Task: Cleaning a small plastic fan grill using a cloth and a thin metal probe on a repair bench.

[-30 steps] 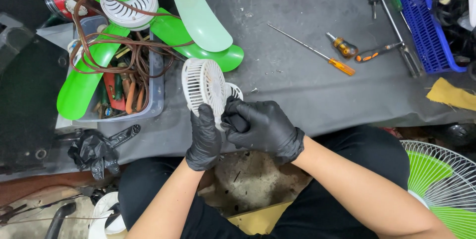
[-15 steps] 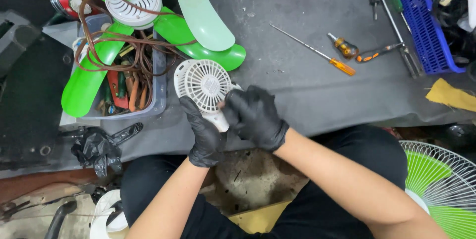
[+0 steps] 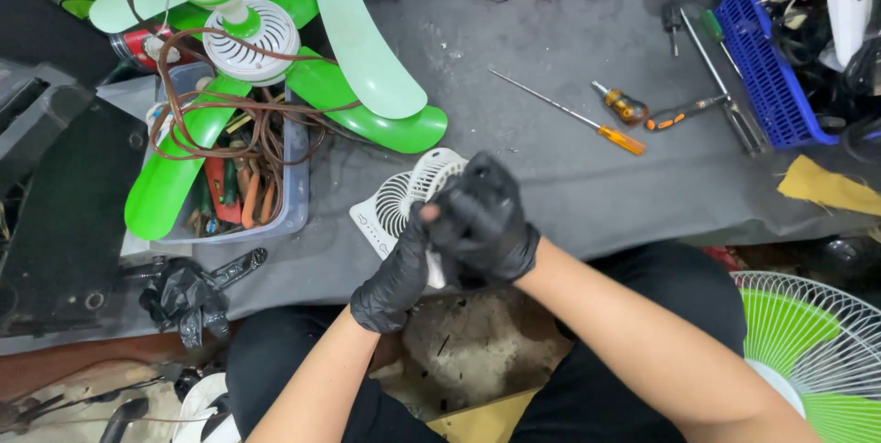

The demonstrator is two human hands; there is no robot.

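Black-gloved left hand [image 3: 396, 270] and right hand [image 3: 484, 223] both clench the small white fan [image 3: 404, 202] just above the tabletop [image 3: 551, 177], so keep the fingers snug around it, clear of the grille.

red cylindrical can [image 3: 138, 46] with pale label, upper left beneath green fan blades, partly hidden

Your right hand [image 3: 482, 223] covers the lower right of the small white fan [image 3: 404, 200], so your grip on it is hidden. Right of the grip, the standing fan's guard [image 3: 817, 351] is cut off by the edge.
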